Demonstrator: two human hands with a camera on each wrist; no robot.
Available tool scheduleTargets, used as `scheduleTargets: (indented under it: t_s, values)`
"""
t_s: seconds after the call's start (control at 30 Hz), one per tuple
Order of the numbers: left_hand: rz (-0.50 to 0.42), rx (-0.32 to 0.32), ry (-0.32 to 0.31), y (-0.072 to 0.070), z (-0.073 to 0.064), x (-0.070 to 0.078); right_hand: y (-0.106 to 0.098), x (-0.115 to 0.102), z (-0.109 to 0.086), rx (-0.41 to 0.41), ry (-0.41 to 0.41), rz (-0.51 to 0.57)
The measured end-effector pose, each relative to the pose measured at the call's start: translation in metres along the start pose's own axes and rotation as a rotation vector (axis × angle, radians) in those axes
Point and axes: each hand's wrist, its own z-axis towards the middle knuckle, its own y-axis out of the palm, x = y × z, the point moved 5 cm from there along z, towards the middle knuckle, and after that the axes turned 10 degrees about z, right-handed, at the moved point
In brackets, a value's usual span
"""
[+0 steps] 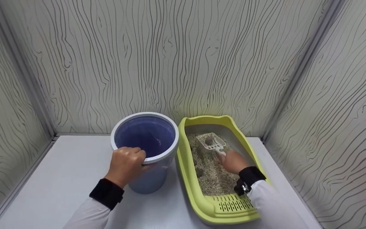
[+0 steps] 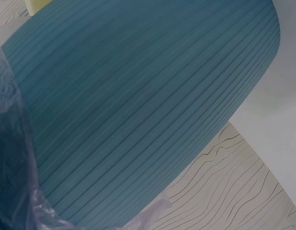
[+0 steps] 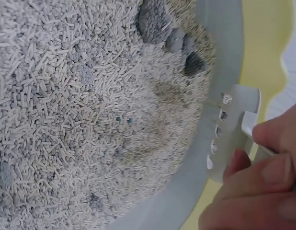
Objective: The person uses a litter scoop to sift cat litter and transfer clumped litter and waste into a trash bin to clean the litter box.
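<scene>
My left hand [image 1: 126, 163] grips the near rim of a blue trash bin [image 1: 148, 181], fingers curled over the edge. Ridged blue bin wall [image 2: 148, 105] fills most of the left wrist view, where a clear plastic liner [image 2: 11, 115] shows at the left. With my right hand [image 1: 234, 162] I hold a white slotted litter scoop [image 1: 218, 145] by its handle. A dark round clump [image 1: 209, 140] lies in the scoop. Beneath is pellet litter [image 1: 213, 178] in a yellow-green litter box [image 1: 187, 168]. In the right wrist view, several grey clumps [image 3: 155, 21] sit in the litter.
The bin and litter box stand side by side on a white table [image 1: 59, 178]. Wood-patterned panels [image 1: 170, 63] rise behind and on both sides. At the box's near end is a slotted yellow-green ledge [image 1: 230, 204].
</scene>
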Motion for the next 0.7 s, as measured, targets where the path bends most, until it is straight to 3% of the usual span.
scheduleTargets:
  t_s: [0.13,0.5,0.7]
  values:
    - [0.003,0.004,0.004,0.000,0.000,-0.001,-0.007,-0.001,-0.011,0.050,0.001,0.063]
    - [0.015,0.016,0.011,-0.001,0.001,0.000,-0.027,-0.009,-0.031,0.144,-0.017,0.100]
    - [0.014,0.011,0.005,-0.001,0.000,0.000,-0.033,-0.007,-0.038,0.152,-0.025,0.146]
